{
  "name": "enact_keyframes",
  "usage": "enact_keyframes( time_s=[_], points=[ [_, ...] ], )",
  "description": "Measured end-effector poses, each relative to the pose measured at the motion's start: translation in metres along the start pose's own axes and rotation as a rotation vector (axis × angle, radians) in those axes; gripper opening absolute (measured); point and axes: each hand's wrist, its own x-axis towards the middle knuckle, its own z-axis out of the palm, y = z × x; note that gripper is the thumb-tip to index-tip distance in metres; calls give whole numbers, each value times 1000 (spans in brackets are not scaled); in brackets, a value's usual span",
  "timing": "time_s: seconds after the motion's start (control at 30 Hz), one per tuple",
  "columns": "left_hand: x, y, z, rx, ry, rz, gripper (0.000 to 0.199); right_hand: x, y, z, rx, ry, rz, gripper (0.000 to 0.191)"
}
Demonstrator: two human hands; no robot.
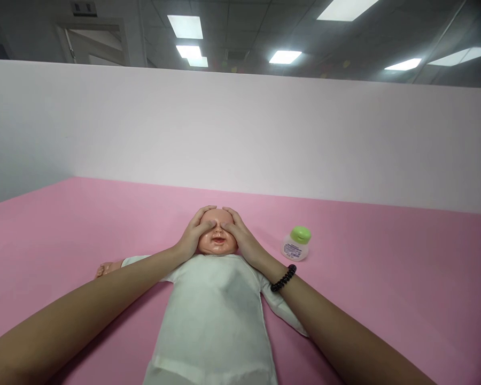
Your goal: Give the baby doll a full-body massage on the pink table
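A baby doll (217, 247) in a white long-sleeved top (217, 305) lies on its back, its head away from me. My left hand (191, 234) curves round the left side of the doll's head, with the thumb on the face by the eye. On the other side, my right hand (242, 235) cups the head the same way, its thumb near the other eye. The thumbs cover most of the eyes; the mouth and chin show between my palms. My right wrist wears a black coiled band (284, 278).
A small clear bottle (295, 251) with a green cap (300, 235) stands right of the doll's head. Under everything lies a pink surface (385, 267). A white panel (240, 139) rises along its far edge.
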Motion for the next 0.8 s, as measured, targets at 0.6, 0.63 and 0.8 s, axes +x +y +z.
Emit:
enact_keyframes(
  time_s=[0.6, 0.63, 0.8],
  points=[
    [2, 2, 4, 39, 71, -31, 53, 7, 7, -2, -14, -1, -45, 64],
    [1, 2, 4, 31, 66, -32, 52, 8, 8, -2, -17, -1, -54, 63],
    [-1, 1, 2, -12, 6, -25, 57, 10, 12, -3, 8, 7, -78, 61]
  ],
)
